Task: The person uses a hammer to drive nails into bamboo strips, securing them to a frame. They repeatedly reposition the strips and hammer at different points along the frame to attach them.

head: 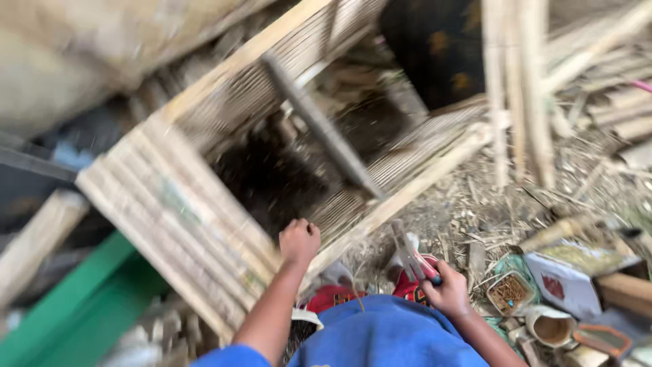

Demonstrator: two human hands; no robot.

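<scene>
Mid-assembly, I'd say: your left hand point(299, 242) is fisted on the slatted bamboo frame point(204, 204) edge, right hand point(445, 289) clamps a hammer point(411, 257) beside it. Next strike needs steady frame.

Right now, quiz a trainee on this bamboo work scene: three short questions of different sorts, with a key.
1. True or false: the left hand grips the edge of the bamboo crate.
2. What does the right hand hold? A) a green plank B) a tool with a red handle C) a white box
3. Fill in: the small tin of nails sits to the ___ of the right hand.

Key
1. True: the fist closes on the crate's lower frame.
2. B: the tool points up from the fist; blur hides what kind it is.
3. Right, on the littered ground, close to the hand but apart from it.
</scene>
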